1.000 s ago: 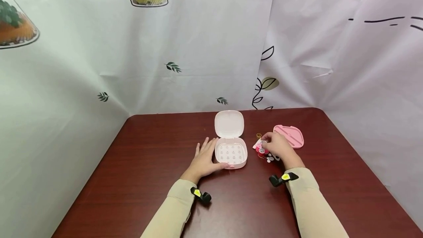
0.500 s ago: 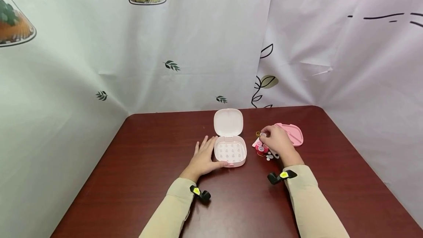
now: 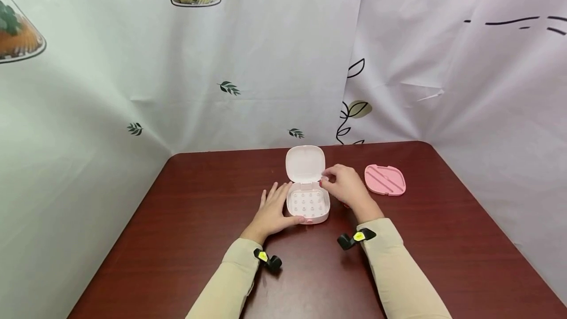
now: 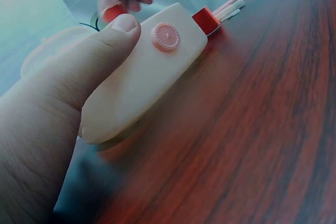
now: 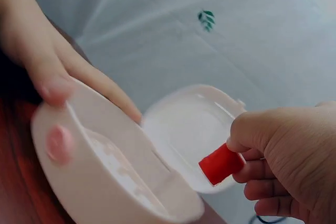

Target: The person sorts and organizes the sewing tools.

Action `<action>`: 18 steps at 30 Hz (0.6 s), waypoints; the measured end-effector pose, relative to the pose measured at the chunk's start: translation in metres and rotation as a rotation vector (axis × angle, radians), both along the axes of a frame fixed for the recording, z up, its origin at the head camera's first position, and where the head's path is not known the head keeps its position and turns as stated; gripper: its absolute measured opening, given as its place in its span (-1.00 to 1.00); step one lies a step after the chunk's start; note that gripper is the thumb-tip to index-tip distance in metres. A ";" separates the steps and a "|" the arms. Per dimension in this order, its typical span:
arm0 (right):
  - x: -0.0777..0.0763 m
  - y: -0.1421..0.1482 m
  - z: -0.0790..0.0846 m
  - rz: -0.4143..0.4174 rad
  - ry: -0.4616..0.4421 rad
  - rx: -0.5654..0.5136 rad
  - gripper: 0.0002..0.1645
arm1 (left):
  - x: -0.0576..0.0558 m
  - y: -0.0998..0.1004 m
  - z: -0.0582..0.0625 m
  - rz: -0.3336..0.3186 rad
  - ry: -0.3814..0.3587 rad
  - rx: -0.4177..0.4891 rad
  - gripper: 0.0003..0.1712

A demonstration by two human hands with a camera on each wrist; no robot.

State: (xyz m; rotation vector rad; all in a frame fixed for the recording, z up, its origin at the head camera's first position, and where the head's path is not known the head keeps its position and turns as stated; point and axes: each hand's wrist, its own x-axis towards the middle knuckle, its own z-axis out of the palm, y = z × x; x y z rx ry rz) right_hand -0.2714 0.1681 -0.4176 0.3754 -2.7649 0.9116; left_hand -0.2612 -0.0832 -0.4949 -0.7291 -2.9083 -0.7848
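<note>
A pale pink sewing box (image 3: 322, 218) stands with its lid (image 3: 305, 163) raised, rows of small pegs showing inside. My left hand (image 3: 273, 214) rests against its left side, fingers straight and spread, thumb across the front near the round pink latch button (image 4: 167, 36). Between thumb and fingers, my right hand (image 3: 347, 187) pinches a red thread spool (image 5: 220, 164) by one end. That spool is held above the box's back right corner, in front of the raised lid in the right wrist view.
A flat pink tray (image 3: 385, 180) with slots lies at the right. Beside the box, another red piece (image 4: 205, 21) and thin pale sticks (image 4: 229, 10) show in the left wrist view; my right hand mostly hides that pile from above. A printed cloth (image 3: 248, 53) hangs behind the table.
My right hand has lifted the red spool from the pile of small items and carried it left to the box. The left hand has stayed in place on the box.
</note>
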 end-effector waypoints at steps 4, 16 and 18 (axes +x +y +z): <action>-0.002 -0.017 -0.002 0.055 0.016 0.017 -0.72 | -0.001 0.001 0.000 -0.005 0.005 -0.002 0.30; -0.001 -0.046 -0.020 0.136 0.034 0.119 -0.75 | 0.002 0.000 0.001 -0.014 0.009 0.017 0.31; -0.001 -0.049 -0.023 0.143 0.030 0.130 -0.75 | 0.002 -0.001 0.001 -0.013 0.009 0.017 0.31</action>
